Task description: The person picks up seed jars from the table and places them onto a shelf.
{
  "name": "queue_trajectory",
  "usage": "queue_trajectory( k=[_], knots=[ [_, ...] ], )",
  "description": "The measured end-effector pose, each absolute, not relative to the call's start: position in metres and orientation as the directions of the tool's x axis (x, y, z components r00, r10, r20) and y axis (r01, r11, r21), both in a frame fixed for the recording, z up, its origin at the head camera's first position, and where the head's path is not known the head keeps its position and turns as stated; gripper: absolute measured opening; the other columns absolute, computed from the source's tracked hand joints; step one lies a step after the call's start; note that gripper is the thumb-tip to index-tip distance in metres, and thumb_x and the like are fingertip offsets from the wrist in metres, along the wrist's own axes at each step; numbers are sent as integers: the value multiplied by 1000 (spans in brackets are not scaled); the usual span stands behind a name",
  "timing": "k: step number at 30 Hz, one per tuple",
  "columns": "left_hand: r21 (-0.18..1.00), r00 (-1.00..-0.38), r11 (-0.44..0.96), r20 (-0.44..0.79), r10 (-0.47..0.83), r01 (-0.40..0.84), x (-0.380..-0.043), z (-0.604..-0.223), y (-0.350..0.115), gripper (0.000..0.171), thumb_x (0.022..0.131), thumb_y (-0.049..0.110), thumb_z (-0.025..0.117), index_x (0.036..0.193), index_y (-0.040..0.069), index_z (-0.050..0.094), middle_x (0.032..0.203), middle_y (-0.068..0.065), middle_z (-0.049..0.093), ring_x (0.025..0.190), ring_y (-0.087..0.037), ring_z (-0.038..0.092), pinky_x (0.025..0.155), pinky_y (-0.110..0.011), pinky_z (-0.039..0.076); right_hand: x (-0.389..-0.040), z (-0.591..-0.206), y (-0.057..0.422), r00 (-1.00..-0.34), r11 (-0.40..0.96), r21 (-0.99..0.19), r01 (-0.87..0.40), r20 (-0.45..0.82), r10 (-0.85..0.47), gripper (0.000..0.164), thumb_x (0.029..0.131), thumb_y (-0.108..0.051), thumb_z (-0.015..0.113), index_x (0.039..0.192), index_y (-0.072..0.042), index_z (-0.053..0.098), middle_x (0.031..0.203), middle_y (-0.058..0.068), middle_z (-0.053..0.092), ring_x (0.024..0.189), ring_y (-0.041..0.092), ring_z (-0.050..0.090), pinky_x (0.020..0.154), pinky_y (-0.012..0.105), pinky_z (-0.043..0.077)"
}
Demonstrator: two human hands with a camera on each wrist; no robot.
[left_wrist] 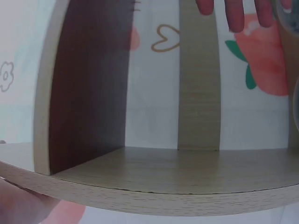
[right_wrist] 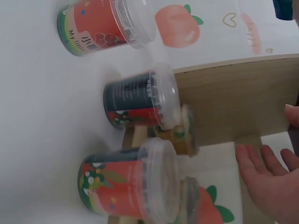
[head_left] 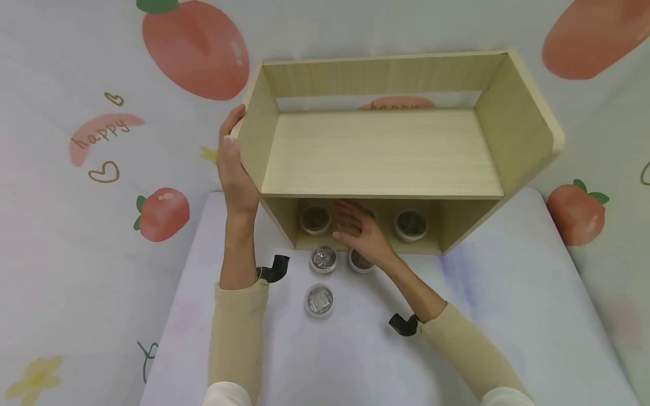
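Observation:
A two-tier wooden shelf (head_left: 381, 152) stands on the table. My left hand (head_left: 238, 180) grips its left side panel; part of that hand shows in the left wrist view's lower corner. My right hand (head_left: 363, 234) is at the lower compartment's opening, fingers loosely spread and holding nothing, as the right wrist view shows. Lidded plastic cups sit inside that compartment, one on the left (head_left: 315, 219) and one on the right (head_left: 410, 225). A dark item behind my right hand is mostly hidden. In the right wrist view, a cup (right_wrist: 112, 184) has a red, patterned label.
Three more lidded cups stand before the shelf: one left (head_left: 324, 258), one partly under my right hand (head_left: 361, 264), one nearer (head_left: 320, 300). The white table (head_left: 355, 366) meets fruit-printed walls. The shelf's upper board (head_left: 381, 175) overhangs the lower compartment.

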State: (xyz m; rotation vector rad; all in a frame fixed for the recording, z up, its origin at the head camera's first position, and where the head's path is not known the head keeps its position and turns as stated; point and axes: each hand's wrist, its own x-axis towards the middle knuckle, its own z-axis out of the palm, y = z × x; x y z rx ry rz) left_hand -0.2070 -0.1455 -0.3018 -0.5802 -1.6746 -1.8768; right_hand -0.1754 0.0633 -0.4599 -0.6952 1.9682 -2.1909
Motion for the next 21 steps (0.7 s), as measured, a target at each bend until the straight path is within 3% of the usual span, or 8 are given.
queue_trajectory(
  k=[4,10,13,16,18,21],
  knots=[
    [790,-792,-73,598,-125,608,-201,-302,-144,45,94,15,24,134,3,40,130,-17,45,118,-32,41,100,-42,30,-166,-454,72,-889,-152,-965,-216,259,-377,63,79,13,59,136,4,34,135,21,39,122,37,39,93,49,39],
    [837,-832,-33,537,-138,546,-192,-308,-148,45,97,17,25,140,8,34,141,-1,38,128,-15,33,105,-31,23,-152,-439,88,-885,-161,-963,-219,265,-384,62,79,13,59,135,5,34,135,20,40,120,42,39,93,51,38],
    [854,-843,20,517,-146,520,-186,-315,-154,42,97,23,29,135,10,43,130,-8,47,117,-20,42,100,-30,30,-148,-431,97,-886,-145,-964,-224,264,-381,61,79,13,59,135,5,35,135,17,41,118,44,40,92,55,36],
    [869,-855,89,495,-156,487,-181,-323,-158,39,97,30,33,117,3,54,106,-18,51,97,-26,45,88,-30,35,-144,-423,106,-885,-112,-964,-240,265,-384,60,79,13,59,134,4,35,137,16,40,117,44,41,91,57,36],
    [877,-864,116,480,-151,467,-180,-326,-160,39,97,32,35,105,-1,54,95,-20,48,89,-25,45,83,-29,35,-142,-419,112,-884,-79,-964,-256,266,-386,60,79,12,60,134,4,36,137,16,39,116,44,43,90,56,37],
    [889,-881,134,454,-131,439,-178,-330,-161,37,97,32,37,101,-2,51,92,-19,47,89,-24,45,82,-29,36,-141,-416,122,-877,-54,-958,-281,279,-392,60,79,11,61,134,3,36,138,17,38,115,44,44,89,55,37]
  ],
)
